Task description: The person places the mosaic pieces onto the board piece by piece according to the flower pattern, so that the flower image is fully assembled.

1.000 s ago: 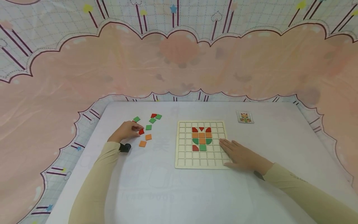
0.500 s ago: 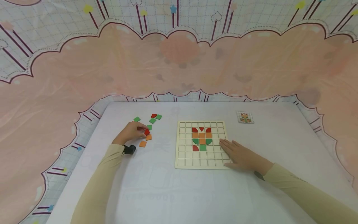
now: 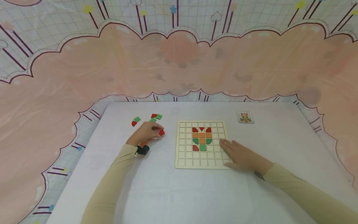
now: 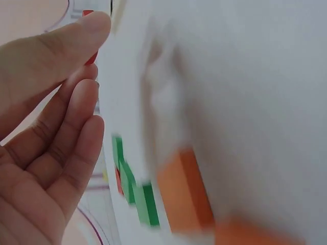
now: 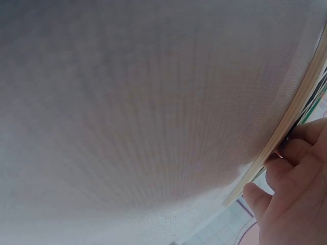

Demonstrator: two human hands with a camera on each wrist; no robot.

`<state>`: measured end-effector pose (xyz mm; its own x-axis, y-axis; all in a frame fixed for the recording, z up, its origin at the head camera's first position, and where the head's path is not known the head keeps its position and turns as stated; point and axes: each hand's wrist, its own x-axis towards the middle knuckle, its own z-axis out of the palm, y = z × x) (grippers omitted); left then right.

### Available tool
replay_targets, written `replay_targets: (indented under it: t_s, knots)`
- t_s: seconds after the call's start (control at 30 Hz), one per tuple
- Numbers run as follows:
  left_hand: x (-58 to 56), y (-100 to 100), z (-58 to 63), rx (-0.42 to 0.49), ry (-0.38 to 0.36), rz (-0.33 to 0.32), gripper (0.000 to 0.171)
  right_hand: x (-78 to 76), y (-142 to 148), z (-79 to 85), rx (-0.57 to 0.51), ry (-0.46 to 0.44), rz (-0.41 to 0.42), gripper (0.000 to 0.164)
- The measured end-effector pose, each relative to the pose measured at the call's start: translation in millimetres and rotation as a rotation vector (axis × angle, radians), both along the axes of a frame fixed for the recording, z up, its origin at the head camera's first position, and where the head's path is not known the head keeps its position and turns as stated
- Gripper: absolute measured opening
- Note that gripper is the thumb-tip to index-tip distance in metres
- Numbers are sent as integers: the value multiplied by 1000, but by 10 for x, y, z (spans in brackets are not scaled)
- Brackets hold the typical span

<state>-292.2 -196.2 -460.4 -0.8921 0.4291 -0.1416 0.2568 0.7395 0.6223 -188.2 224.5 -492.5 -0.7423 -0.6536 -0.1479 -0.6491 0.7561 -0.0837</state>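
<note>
Between thumb and fingertips, my left hand (image 3: 144,133) pinches a small red tile (image 3: 162,132), held over the white table left of the board. In the left wrist view the thumb covers most of this red tile (image 4: 91,59). My right hand (image 3: 241,156) lies with fingers extended over the right edge of the pale wooden grid board (image 3: 184,161). The right wrist view has the fingers (image 5: 280,171) along the board's edge (image 5: 278,135). Red, orange and green tiles form a tulip-like flower on the grid, with a red quarter-round tile (image 3: 195,148) beside a green square (image 3: 202,147) below it.
Loose green tiles (image 3: 158,117) and red tiles (image 3: 134,123) lie beyond the left hand. An orange tile (image 3: 143,144) is partly hidden by the left wrist; the left wrist view has another orange tile (image 4: 181,194). A pattern card (image 3: 245,117) lies at back right.
My left hand has moved right with the red tile, from among the loose tiles toward the board. The right hand and the board have stayed in place.
</note>
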Motion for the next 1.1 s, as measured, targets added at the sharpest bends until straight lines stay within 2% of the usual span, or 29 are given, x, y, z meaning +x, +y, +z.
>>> replay_targets:
  t_s: [0.23,0.47,0.63,0.8,1.1]
  knots:
    - [47,356,-23,32,32,-69,38,9,-6,18,-4,-8,-5,82]
    - [97,693,-50,61,11,-132,35,18,-13,29,-22,3,1,81]
    - [133,909,-71,77,-22,-152,37,9,-14,29,-4,-5,-1,81]
    - [181,1091,-71,91,-29,-198,37,8,-20,43,2,-21,-2,81]
    - [234,1349,-93,131,-40,-289,34,17,-7,34,-6,2,4,81]
